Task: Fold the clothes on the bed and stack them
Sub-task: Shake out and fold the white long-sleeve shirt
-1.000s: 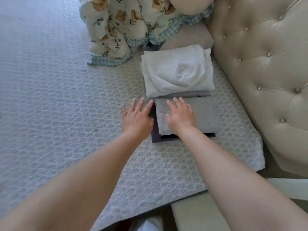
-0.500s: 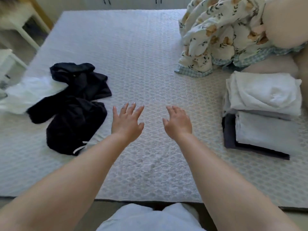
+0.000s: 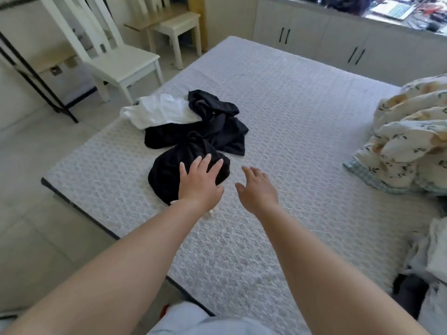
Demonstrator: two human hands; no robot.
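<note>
Clothes [image 3: 193, 131] lie unfolded near the bed [image 3: 290, 117] corner, ahead and left of both hands. Left hand [image 3: 199, 183] is nearer, fingers spread over the nearest black garment [image 3: 167, 172], contact unclear. Right hand [image 3: 258, 189] hovers beside it, fingers apart, empty.

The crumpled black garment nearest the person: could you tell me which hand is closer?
Left. The left hand overlaps the crumpled black garment; the right hand hovers beside it, over bare bedspread.

Single head view, high, angled forward-down across bed [image 3: 290, 131], arms near lens.
</note>
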